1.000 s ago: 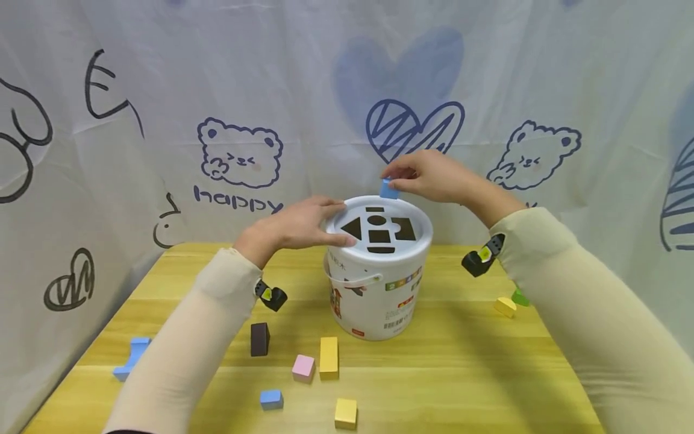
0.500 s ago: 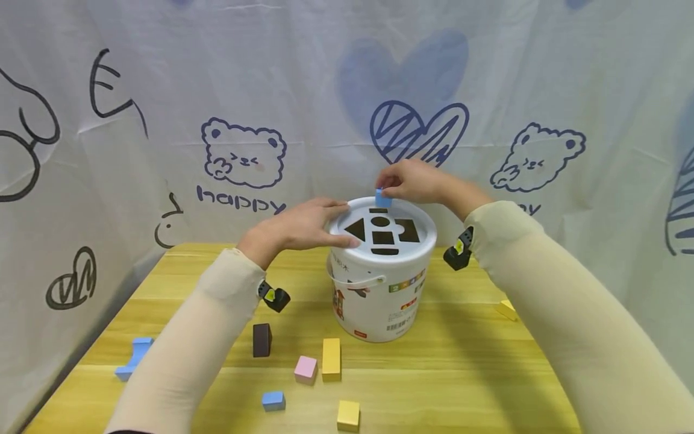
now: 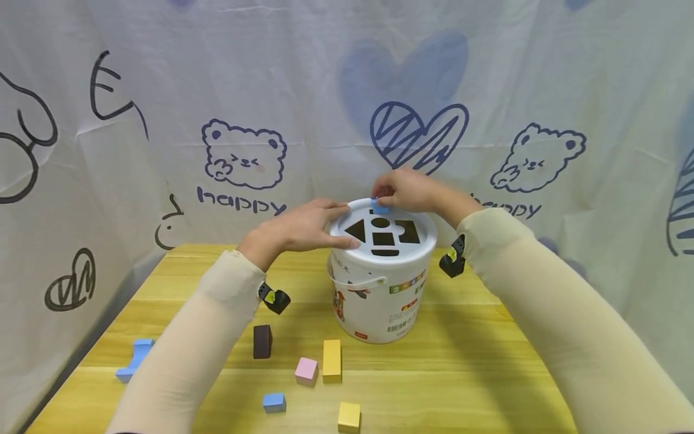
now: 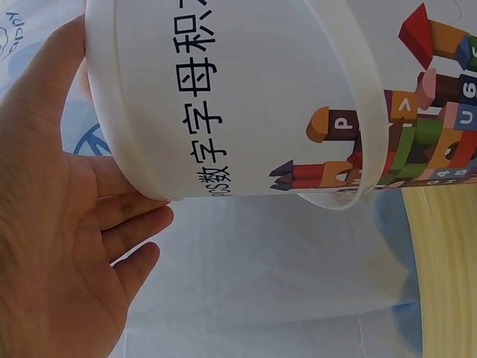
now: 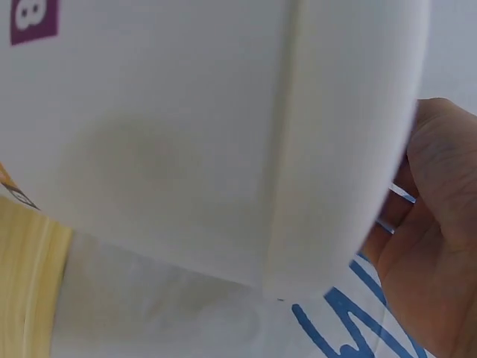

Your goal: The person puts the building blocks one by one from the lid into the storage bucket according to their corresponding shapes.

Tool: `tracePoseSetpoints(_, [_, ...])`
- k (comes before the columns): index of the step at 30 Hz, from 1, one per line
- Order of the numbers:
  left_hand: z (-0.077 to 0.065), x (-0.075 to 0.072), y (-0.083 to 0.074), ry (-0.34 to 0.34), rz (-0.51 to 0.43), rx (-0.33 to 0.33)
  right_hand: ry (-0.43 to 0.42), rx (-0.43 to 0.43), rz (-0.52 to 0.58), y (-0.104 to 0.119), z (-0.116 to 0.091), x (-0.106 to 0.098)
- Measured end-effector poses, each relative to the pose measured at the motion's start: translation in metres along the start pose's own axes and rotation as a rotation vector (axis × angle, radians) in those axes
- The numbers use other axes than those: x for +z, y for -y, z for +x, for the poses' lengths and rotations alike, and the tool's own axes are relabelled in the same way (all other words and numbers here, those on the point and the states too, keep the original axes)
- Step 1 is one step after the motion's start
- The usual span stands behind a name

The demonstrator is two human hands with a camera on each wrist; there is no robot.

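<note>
A white bucket (image 3: 374,295) stands on the table, its lid (image 3: 428,236) cut with several shaped holes. My left hand (image 3: 298,228) rests on the lid's left edge, thumb over the top. In the left wrist view its fingers lie fairly straight along the bucket's rim (image 4: 112,97). At the far side of the lid, my right hand (image 3: 409,191) pinches a small blue block (image 3: 381,208) between thumb and fingers. The block overlaps the narrow far slot in this view. In the right wrist view, the bucket's wall (image 5: 164,149) hides most of those fingers.
In front of the bucket lie a dark brown block (image 3: 262,342), a pink cube (image 3: 306,371), a long yellow block (image 3: 332,360), a small blue block (image 3: 274,402) and a short yellow block (image 3: 349,417). A blue arch-shaped block (image 3: 134,361) lies left, by the left sleeve.
My right hand has come down and left with the blue block, from above the lid's far rim to the narrow far slot. The left hand stays on the lid's edge.
</note>
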State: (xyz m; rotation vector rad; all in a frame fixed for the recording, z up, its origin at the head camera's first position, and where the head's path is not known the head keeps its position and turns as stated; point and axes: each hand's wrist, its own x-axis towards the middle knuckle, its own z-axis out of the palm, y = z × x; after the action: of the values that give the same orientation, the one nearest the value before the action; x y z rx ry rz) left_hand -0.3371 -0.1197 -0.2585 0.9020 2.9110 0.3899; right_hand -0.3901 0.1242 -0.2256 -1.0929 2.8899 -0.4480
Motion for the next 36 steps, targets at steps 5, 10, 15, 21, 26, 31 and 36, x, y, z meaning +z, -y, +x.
tracePoseSetpoints(5, [0.000,-0.001,0.001,0.001,-0.011,-0.011,0.000,-0.021,-0.045,0.000,0.002,0.001])
tracePoseSetpoints(10, [0.001,0.000,0.001,0.007,-0.012,-0.004,-0.001,-0.008,-0.072,-0.002,-0.004,-0.002])
tracePoseSetpoints(15, [0.001,0.000,0.002,0.008,-0.001,0.012,-0.022,-0.009,-0.088,-0.005,-0.015,-0.008])
tracePoseSetpoints(21, [0.001,0.000,0.001,0.009,0.000,0.005,-0.054,-0.026,-0.062,-0.013,-0.031,-0.013])
tracePoseSetpoints(26, [0.000,0.000,0.001,-0.001,-0.004,0.003,-0.078,-0.025,-0.045,-0.021,-0.050,-0.017])
tracePoseSetpoints(31, [0.000,0.001,0.002,-0.005,-0.003,0.006,-0.082,0.021,-0.016,-0.030,-0.071,-0.016])
tracePoseSetpoints(36, [0.000,0.002,0.001,-0.004,0.000,0.001,-0.110,0.054,-0.018,-0.039,-0.094,-0.013])
